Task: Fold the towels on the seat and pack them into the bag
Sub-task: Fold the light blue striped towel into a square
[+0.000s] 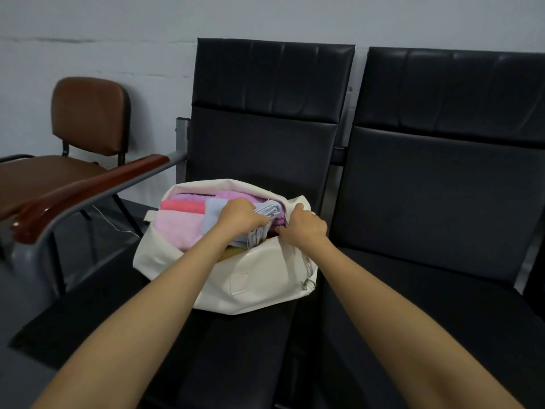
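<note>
Currently my left grip [240, 215] is clamped on the folded pale blue towel [213, 216], fingers curled over its stacked edges, pressing it down into the open mouth of the white bag [236, 284]. My right grip [305, 224] is closed on the bag's rim at its right end. I read that as holding the mouth wide so the towel does not snag on the edge. The bag sits on the black seat [236, 349], near the armrest [88, 190], which gives it firm support for pushing down. Inside it, lying flat and close together, are a pink towel [177, 228], a coral towel [182, 206] and a lilac towel [236, 196]; the blue one rests on top of them. I see no towel outside the bag, so I judge the packing nearly done.
</note>
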Action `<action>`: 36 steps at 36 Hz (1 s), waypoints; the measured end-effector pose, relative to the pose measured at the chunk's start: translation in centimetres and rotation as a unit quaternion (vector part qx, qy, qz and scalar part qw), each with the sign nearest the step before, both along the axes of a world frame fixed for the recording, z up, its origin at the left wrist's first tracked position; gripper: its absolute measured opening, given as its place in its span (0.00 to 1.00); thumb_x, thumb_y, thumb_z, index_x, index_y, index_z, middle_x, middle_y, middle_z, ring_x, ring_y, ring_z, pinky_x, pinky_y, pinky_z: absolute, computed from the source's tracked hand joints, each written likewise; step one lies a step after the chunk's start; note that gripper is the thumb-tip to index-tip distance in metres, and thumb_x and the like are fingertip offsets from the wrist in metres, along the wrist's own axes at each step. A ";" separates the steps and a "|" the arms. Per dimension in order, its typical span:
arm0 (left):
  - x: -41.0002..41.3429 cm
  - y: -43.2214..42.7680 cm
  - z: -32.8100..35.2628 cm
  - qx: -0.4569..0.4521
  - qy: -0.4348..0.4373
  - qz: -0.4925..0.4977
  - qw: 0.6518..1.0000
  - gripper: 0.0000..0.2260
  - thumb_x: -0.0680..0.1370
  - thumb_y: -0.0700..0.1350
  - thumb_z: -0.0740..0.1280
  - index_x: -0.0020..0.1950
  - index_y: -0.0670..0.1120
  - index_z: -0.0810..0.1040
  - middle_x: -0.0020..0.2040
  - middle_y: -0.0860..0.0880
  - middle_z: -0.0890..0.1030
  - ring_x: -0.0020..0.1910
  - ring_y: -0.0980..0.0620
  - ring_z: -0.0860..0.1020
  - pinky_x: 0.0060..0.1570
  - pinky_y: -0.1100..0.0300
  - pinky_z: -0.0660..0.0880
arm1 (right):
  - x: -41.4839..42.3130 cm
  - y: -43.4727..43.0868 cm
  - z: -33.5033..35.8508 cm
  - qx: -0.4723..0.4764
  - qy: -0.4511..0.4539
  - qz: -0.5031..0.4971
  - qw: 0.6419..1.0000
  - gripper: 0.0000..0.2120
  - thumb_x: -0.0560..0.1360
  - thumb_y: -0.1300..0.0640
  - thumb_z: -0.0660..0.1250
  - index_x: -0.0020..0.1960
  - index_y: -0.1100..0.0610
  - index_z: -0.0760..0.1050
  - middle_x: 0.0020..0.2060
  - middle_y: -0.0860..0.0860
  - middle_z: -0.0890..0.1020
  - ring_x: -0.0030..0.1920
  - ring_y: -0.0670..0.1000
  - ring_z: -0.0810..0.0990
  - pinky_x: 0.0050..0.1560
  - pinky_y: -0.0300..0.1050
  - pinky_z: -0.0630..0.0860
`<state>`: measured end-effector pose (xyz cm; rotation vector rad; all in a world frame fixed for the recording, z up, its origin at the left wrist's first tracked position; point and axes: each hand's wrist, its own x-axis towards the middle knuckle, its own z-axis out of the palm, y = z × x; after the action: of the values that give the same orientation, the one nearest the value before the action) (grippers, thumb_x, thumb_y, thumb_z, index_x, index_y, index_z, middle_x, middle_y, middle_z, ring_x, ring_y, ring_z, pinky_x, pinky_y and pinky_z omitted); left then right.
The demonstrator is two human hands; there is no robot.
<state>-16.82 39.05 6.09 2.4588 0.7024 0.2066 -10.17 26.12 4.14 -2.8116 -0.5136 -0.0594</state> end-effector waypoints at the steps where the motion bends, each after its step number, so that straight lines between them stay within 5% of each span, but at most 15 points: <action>1: 0.0 0.1 0.0 0.000 0.003 -0.006 1.000 0.24 0.60 0.70 0.61 0.38 0.52 0.79 0.37 0.50 0.81 0.41 0.51 0.80 0.46 0.58 0.76 | -0.1 0.1 0.1 -0.006 0.007 0.000 1.000 0.29 0.76 0.41 0.65 0.68 0.58 0.63 0.61 0.56 0.75 0.61 0.58 0.74 0.57 0.51 0.70; 4: 0.0 0.2 0.0 -0.002 0.003 -0.016 1.000 0.13 0.70 0.61 0.67 0.41 0.52 0.79 0.38 0.50 0.81 0.42 0.52 0.79 0.44 0.61 0.73 | -0.1 0.0 0.2 -0.024 0.018 -0.003 1.000 0.29 0.75 0.41 0.65 0.67 0.57 0.63 0.61 0.56 0.75 0.62 0.57 0.73 0.59 0.51 0.69; 8: 0.1 0.2 -0.1 0.007 0.008 -0.013 1.000 0.18 0.65 0.65 0.65 0.43 0.53 0.80 0.40 0.50 0.81 0.42 0.52 0.79 0.47 0.58 0.77 | -0.1 -0.3 0.6 -0.028 0.058 -0.002 0.998 0.27 0.74 0.43 0.67 0.66 0.56 0.66 0.59 0.54 0.76 0.60 0.56 0.74 0.60 0.51 0.72; 14: 0.0 0.4 0.2 -0.010 0.037 -0.050 0.998 0.27 0.55 0.70 0.63 0.45 0.56 0.82 0.40 0.52 0.83 0.41 0.53 0.81 0.43 0.58 0.78 | -0.2 -2.5 4.2 -0.001 0.084 0.034 0.996 0.16 0.72 0.48 0.68 0.54 0.56 0.73 0.45 0.51 0.77 0.44 0.52 0.77 0.38 0.43 0.71; 18: -0.3 -1.7 0.8 -0.039 0.049 -0.099 0.993 0.15 0.72 0.59 0.67 0.49 0.49 0.82 0.47 0.47 0.83 0.45 0.51 0.80 0.42 0.59 0.73 | -0.5 -3.9 5.2 0.033 0.118 0.055 0.991 0.09 0.72 0.52 0.69 0.40 0.53 0.69 0.42 0.51 0.78 0.40 0.51 0.76 0.40 0.44 0.72; 20: 0.0 -2.8 1.1 -0.100 0.069 -0.115 0.986 0.21 0.79 0.58 0.61 0.60 0.42 0.79 0.57 0.42 0.80 0.53 0.45 0.78 0.51 0.55 0.71 | -0.7 -4.0 5.2 0.041 0.118 0.065 0.990 0.12 0.72 0.50 0.69 0.39 0.52 0.68 0.40 0.51 0.77 0.40 0.50 0.75 0.40 0.43 0.71; 23: 0.2 -3.4 1.1 -0.171 0.097 -0.080 0.977 0.28 0.80 0.65 0.49 0.60 0.47 0.77 0.58 0.43 0.79 0.50 0.48 0.77 0.53 0.55 0.69 | -0.8 -4.1 5.1 0.061 0.128 0.067 0.988 0.15 0.72 0.45 0.71 0.44 0.55 0.71 0.41 0.51 0.77 0.41 0.51 0.76 0.42 0.44 0.72; 28: 0.7 -3.3 0.6 -0.250 0.107 -0.068 0.960 0.32 0.75 0.72 0.50 0.55 0.48 0.79 0.57 0.44 0.80 0.56 0.45 0.76 0.62 0.52 0.71 | -0.5 -3.9 5.0 0.073 0.133 0.059 0.987 0.13 0.71 0.52 0.70 0.52 0.57 0.72 0.49 0.54 0.80 0.50 0.54 0.81 0.46 0.46 0.75; 31: 0.2 -2.1 2.1 -0.288 0.111 -0.121 0.943 0.40 0.75 0.72 0.44 0.61 0.43 0.80 0.64 0.42 0.78 0.56 0.49 0.73 0.62 0.52 0.67 | -0.4 -4.2 4.8 0.082 0.125 0.058 0.987 0.12 0.72 0.53 0.68 0.52 0.58 0.73 0.49 0.55 0.81 0.49 0.55 0.81 0.47 0.48 0.77; 34: -0.9 0.1 3.4 -0.267 0.024 -0.095 0.959 0.36 0.78 0.70 0.44 0.57 0.45 0.81 0.56 0.45 0.81 0.53 0.48 0.78 0.59 0.49 0.69 | -0.3 -4.7 4.4 0.076 0.098 0.069 0.990 0.16 0.76 0.52 0.66 0.60 0.57 0.70 0.55 0.54 0.78 0.51 0.55 0.79 0.50 0.48 0.77; 36: -1.8 1.1 3.4 -0.200 -0.083 -0.086 0.972 0.26 0.81 0.62 0.52 0.55 0.46 0.82 0.53 0.48 0.81 0.49 0.50 0.78 0.51 0.57 0.72 | -0.7 -4.9 4.0 0.082 0.056 0.110 0.989 0.21 0.77 0.50 0.66 0.67 0.54 0.66 0.60 0.54 0.72 0.56 0.55 0.75 0.54 0.49 0.76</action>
<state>-18.63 40.12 9.47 2.0728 0.4079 0.1801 -10.82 21.24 8.09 -2.5654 -0.7513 0.0954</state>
